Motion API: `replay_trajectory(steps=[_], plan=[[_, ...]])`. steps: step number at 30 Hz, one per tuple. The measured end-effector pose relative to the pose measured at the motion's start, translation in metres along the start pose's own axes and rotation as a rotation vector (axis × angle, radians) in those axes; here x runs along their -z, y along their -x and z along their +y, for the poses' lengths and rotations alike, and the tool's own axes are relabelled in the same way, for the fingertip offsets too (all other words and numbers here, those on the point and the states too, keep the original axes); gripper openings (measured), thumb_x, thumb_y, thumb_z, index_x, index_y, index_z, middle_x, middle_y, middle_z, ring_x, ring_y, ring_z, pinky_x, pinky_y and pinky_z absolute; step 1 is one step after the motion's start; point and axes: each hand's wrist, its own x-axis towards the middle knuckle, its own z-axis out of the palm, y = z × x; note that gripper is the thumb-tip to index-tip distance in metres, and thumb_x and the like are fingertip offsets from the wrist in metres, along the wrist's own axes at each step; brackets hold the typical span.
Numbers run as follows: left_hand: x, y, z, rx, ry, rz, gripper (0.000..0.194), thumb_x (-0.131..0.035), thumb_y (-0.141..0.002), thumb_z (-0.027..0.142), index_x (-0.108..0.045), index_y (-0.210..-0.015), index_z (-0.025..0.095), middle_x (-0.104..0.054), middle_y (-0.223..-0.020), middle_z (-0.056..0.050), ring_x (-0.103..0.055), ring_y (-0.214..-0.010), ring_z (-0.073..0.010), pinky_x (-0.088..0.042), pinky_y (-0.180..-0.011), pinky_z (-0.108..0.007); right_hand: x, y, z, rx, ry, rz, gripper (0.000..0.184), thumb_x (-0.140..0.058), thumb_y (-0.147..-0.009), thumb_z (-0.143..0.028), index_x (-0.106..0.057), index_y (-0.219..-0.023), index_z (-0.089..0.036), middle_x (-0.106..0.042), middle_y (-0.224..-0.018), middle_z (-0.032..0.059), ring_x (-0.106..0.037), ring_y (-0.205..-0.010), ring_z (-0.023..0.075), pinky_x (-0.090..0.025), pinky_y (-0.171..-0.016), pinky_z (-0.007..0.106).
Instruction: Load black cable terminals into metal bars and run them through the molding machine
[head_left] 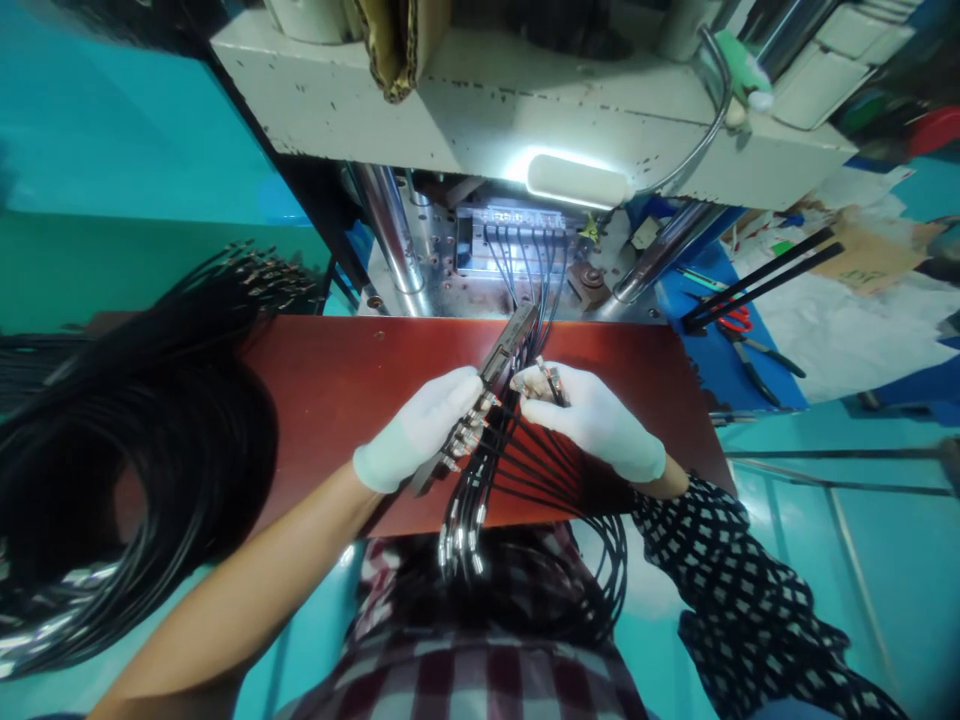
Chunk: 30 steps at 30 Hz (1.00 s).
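My left hand (427, 418), in a white glove, is closed on a long dark metal bar (511, 342) slanting over the reddish-brown board. A row of cable connectors (466, 438) sits along the bar beside the fingers. Across from it, my gloved right hand (600, 415) pinches black cables whose metal connector ends (551, 378) stick up between the fingers. More black cables (536, 462) run under both hands and loop down over my lap. The bar's lower end is partly hidden by the left hand and the cables.
Behind the board (330, 420) a press bed holds a lit metal mould (510, 250) with cables in it, between two steel columns (394, 230). A lamp (577, 180) hangs above. Coiled black cables (187, 430) lie at left; pliers (750, 365) rest on a blue surface at right.
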Motion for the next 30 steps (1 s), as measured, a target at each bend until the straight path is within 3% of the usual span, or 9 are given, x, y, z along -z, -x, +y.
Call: replay_trajectory(steps=[2,6,10,13,15,19,25,30], plan=[[0.000,0.000,-0.001,0.008,0.014,-0.019,0.038,-0.047,-0.098,0.053,-0.055,-0.086,0.018,-0.050,-0.067,0.002,-0.043,-0.053,-0.0100,-0.037,-0.048,-0.024,-0.003,0.000,-0.004,-0.037,-0.022,0.041,0.011,-0.062,-0.083,-0.024,-0.069,-0.081,-0.016,-0.067,-0.074,-0.0003,-0.060,-0.071,0.0139,-0.047,-0.073,0.028],[0.000,-0.001,-0.003,-0.009,-0.012,-0.035,0.038,-0.046,-0.099,0.051,-0.057,-0.086,0.017,-0.052,-0.068,0.001,-0.046,-0.056,-0.0111,-0.041,-0.051,-0.025,-0.010,-0.002,-0.010,-0.066,-0.093,0.129,0.023,-0.063,-0.083,-0.028,-0.060,-0.063,-0.016,-0.057,-0.061,-0.0029,-0.052,-0.063,0.0114,-0.042,-0.066,0.026],[0.001,-0.004,0.000,-0.147,-0.093,-0.043,0.036,-0.046,-0.100,0.046,-0.065,-0.094,0.016,-0.067,-0.092,-0.005,-0.061,-0.086,-0.0194,-0.052,-0.081,-0.031,-0.016,-0.006,-0.010,-0.021,-0.116,0.148,0.018,-0.067,-0.080,-0.026,-0.063,-0.067,-0.015,-0.058,-0.063,-0.0028,-0.051,-0.062,0.0111,-0.041,-0.064,0.025],[0.001,-0.004,0.003,-0.206,-0.131,-0.068,0.043,-0.044,-0.100,0.045,-0.066,-0.120,0.015,-0.069,-0.121,-0.009,-0.062,-0.113,-0.0263,-0.045,-0.107,-0.038,-0.019,-0.008,-0.009,-0.016,-0.116,0.122,0.019,-0.066,-0.081,-0.027,-0.062,-0.066,-0.015,-0.058,-0.063,-0.0024,-0.051,-0.062,0.0114,-0.040,-0.062,0.025],[0.000,-0.003,0.005,-0.236,-0.199,-0.038,0.049,-0.047,-0.099,0.048,-0.062,-0.132,0.016,-0.066,-0.131,-0.010,-0.057,-0.126,-0.0297,-0.039,-0.115,-0.041,-0.021,-0.007,-0.006,-0.014,-0.092,0.139,0.021,-0.065,-0.082,-0.027,-0.061,-0.066,-0.015,-0.058,-0.063,-0.0023,-0.050,-0.061,0.0114,-0.038,-0.061,0.026],[-0.002,0.001,0.004,-0.215,-0.309,0.034,0.060,-0.053,-0.094,0.053,-0.052,-0.145,0.022,-0.067,-0.132,-0.006,-0.052,-0.134,-0.0316,-0.039,-0.117,-0.043,-0.025,-0.005,-0.003,0.002,-0.103,0.170,0.020,-0.063,-0.083,-0.028,-0.059,-0.068,-0.016,-0.056,-0.064,-0.0022,-0.047,-0.062,0.0114,-0.037,-0.061,0.026],[-0.003,-0.002,0.002,-0.212,-0.078,-0.096,0.051,-0.045,-0.100,0.045,-0.060,-0.138,0.015,-0.060,-0.142,-0.009,-0.051,-0.135,-0.0303,-0.034,-0.120,-0.041,-0.018,-0.005,-0.012,-0.093,-0.188,0.065,0.018,-0.061,-0.080,-0.022,-0.054,-0.064,-0.017,-0.053,-0.060,-0.0035,-0.047,-0.061,0.0113,-0.036,-0.061,0.026],[-0.002,-0.004,0.003,-0.206,-0.032,-0.088,0.047,-0.046,-0.101,0.039,-0.060,-0.139,0.015,-0.058,-0.144,-0.009,-0.052,-0.134,-0.0295,-0.033,-0.120,-0.041,-0.015,-0.005,-0.015,-0.089,-0.175,0.081,0.021,-0.061,-0.079,-0.023,-0.052,-0.061,-0.018,-0.051,-0.059,-0.0040,-0.046,-0.060,0.0116,-0.036,-0.061,0.026]])
